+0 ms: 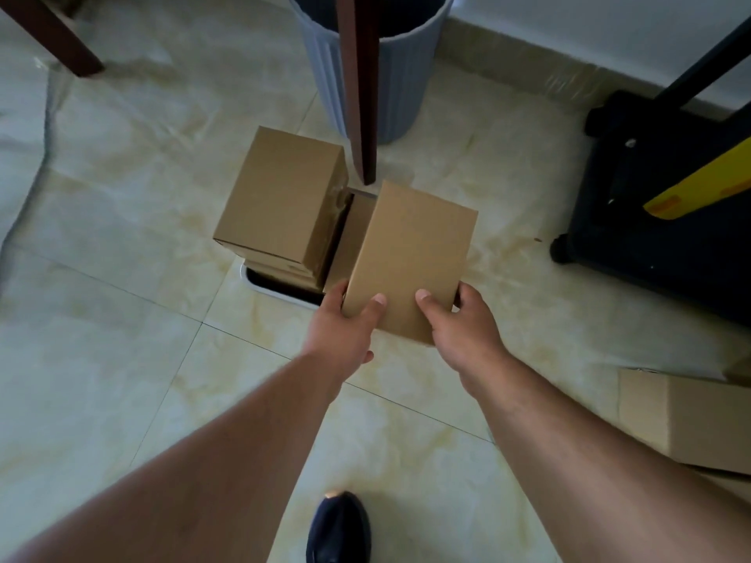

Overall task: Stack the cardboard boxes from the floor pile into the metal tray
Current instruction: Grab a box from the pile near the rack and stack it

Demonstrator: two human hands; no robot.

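— Fingers first: what are they doing?
— Both thumbs lie on top of one cardboard box. The left hand grips its near left corner, and the right hand grips its near right corner. The other fingers curl under the box.

— Where is that box?
— Held up over the metal tray, on the tray's 3 o'clock side. Only the tray's near rim shows.

— How many boxes are in the tray?
— One stack of boxes stands on its 9 o'clock side. I can't count how many are in it.

— Any more boxes?
— Two on the floor at 4 o'clock from the hands: the floor pile.

— What else?
— One blue-grey bin at 12 o'clock, one brown table leg in front of it, one black cart at 2 o'clock, and one dark shoe at 6 o'clock.
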